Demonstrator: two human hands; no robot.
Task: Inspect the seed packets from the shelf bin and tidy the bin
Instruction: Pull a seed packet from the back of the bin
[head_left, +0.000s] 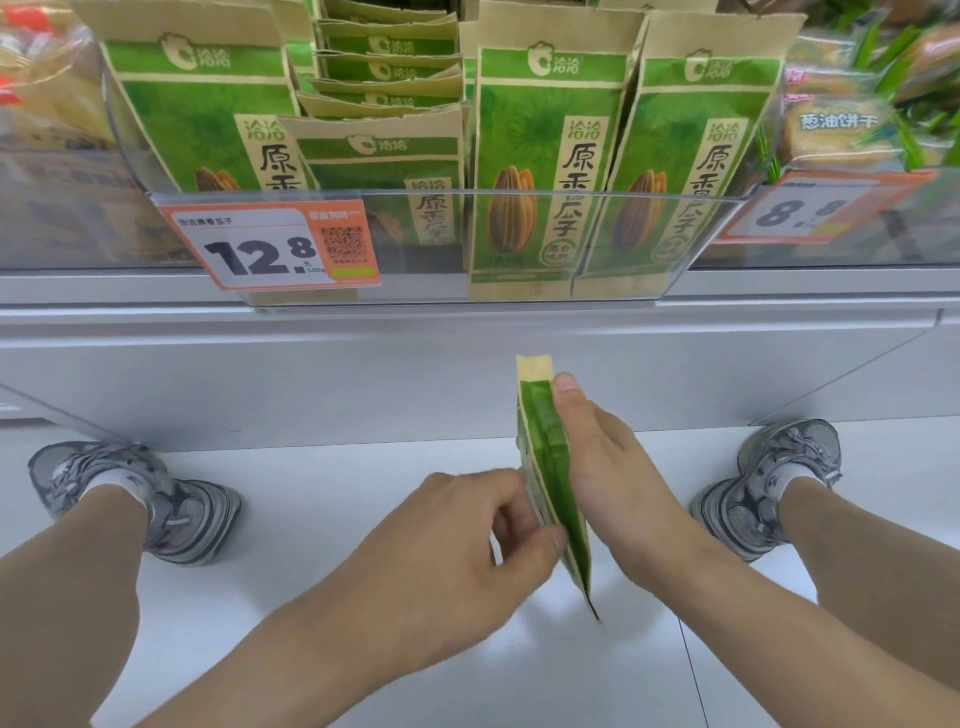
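A green and tan seed packet (548, 467) is held edge-on below the shelf, between both hands. My right hand (608, 467) holds its right side, thumb lying along the upper edge. My left hand (467, 540) pinches its lower left edge with thumb and fingers. Above stands the clear plastic shelf bin (519, 208) with several upright seed packets (545, 166) of the same kind; the ones behind the middle lean and lie stacked unevenly (384, 78).
An orange price tag (270, 244) reading 12.8 hangs on the bin front. Biscuit packs (836, 124) fill the bin to the right, other snacks the left. A grey shelf ledge (363, 364) runs below; my shoes (156, 499) stand on the white floor.
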